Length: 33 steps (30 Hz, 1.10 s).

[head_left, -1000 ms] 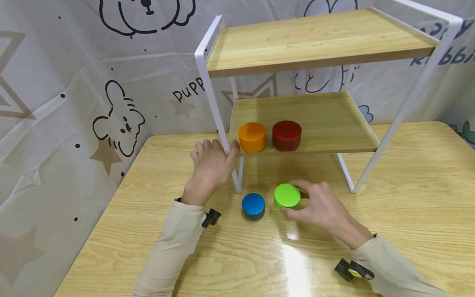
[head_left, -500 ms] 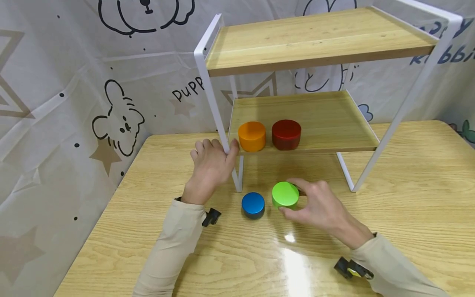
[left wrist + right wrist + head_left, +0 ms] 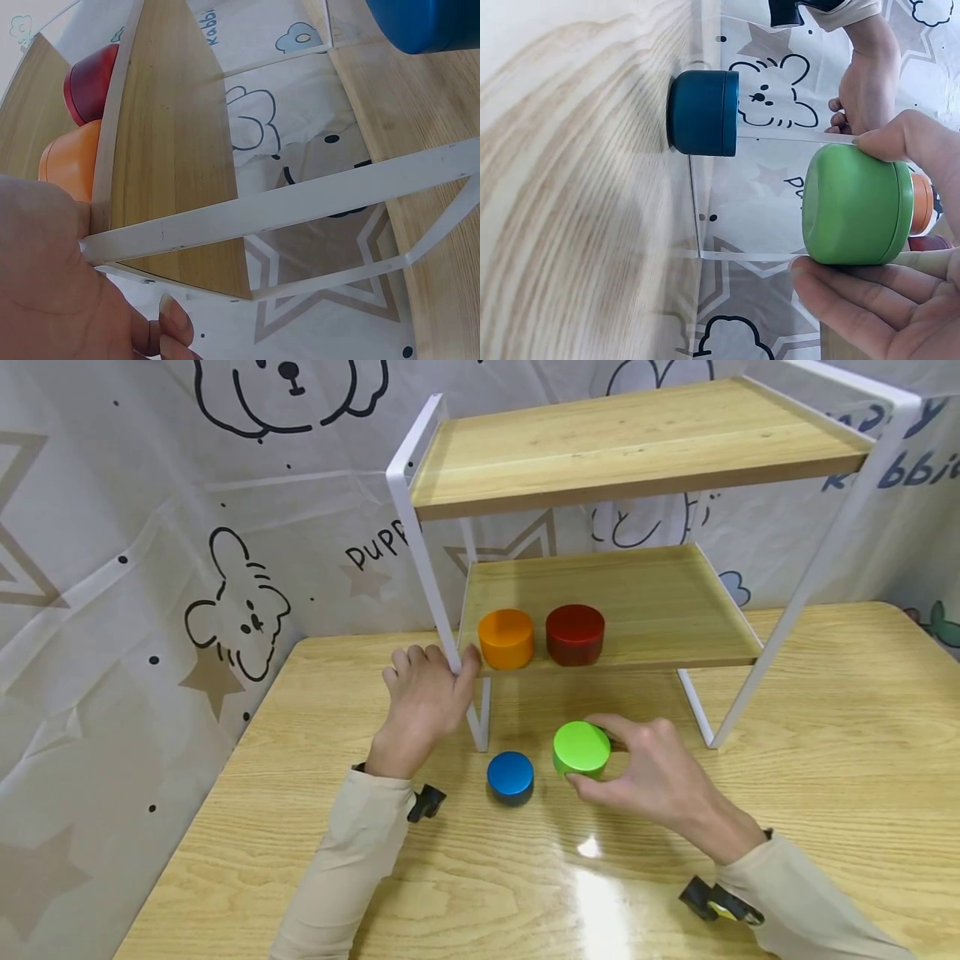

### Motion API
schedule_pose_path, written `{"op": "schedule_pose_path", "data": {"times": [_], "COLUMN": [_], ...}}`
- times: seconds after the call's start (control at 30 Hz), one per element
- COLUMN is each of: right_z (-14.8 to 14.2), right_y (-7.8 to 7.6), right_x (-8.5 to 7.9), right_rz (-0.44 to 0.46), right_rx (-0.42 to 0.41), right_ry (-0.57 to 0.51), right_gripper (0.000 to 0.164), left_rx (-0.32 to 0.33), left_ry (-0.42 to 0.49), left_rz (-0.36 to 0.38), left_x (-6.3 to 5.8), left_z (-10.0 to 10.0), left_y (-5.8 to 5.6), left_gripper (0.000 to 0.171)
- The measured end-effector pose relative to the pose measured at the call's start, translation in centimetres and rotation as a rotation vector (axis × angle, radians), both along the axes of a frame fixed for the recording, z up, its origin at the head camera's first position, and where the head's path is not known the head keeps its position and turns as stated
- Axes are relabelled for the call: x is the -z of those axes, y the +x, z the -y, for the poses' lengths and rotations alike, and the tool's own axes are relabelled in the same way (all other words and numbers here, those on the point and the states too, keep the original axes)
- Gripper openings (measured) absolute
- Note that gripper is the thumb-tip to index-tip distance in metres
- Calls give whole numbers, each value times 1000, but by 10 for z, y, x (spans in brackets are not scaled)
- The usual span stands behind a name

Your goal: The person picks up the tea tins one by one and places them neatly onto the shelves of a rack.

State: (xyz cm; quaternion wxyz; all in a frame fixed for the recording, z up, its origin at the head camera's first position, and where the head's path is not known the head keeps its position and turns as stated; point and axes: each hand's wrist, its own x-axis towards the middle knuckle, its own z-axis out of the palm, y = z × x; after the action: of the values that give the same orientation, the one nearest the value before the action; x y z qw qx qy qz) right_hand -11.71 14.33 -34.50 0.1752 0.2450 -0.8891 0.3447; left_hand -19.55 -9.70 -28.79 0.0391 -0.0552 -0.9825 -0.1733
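The right hand (image 3: 660,777) pinches a round green container (image 3: 581,747) by its sides, thumb on the near side and fingers on the far side, spread only as wide as the container itself. In the right wrist view the green container is clear of the table (image 3: 300,727), lid up, with its rounded base showing; in the head view it appears in front of the shelf unit, below the lower board (image 3: 660,602). To its left, and apart from it, a blue container (image 3: 511,777) stands upright on the table. The left hand (image 3: 427,702) holds the front left white post (image 3: 435,585) of the unit, the thumb on 1 side and the loosely bent fingers on the other. Just beside that thumb, an orange container (image 3: 506,639) stands near the front edge of the lower board, and a dark red container (image 3: 575,635) stands to its right, with a narrow gap between the 2. The upper board (image 3: 637,439) spans the top of the unit. Behind hangs a pale backdrop (image 3: 150,718) printed with stars and cartoon animals.
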Motion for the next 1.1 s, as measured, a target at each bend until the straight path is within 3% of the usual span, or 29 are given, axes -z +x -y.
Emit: {"op": "schedule_pose_path", "data": {"times": [1.1], "right_z": [4], "right_y": [1], "right_x": [-7], "right_rz": [6], "right_rx": [-19], "right_ry": [38], "right_gripper": [52], "left_rx": [-4], "left_ry": [-7], "left_rz": [-16], "left_x": [0], "left_z": [0], "left_y": [1], "left_gripper": [60]}}
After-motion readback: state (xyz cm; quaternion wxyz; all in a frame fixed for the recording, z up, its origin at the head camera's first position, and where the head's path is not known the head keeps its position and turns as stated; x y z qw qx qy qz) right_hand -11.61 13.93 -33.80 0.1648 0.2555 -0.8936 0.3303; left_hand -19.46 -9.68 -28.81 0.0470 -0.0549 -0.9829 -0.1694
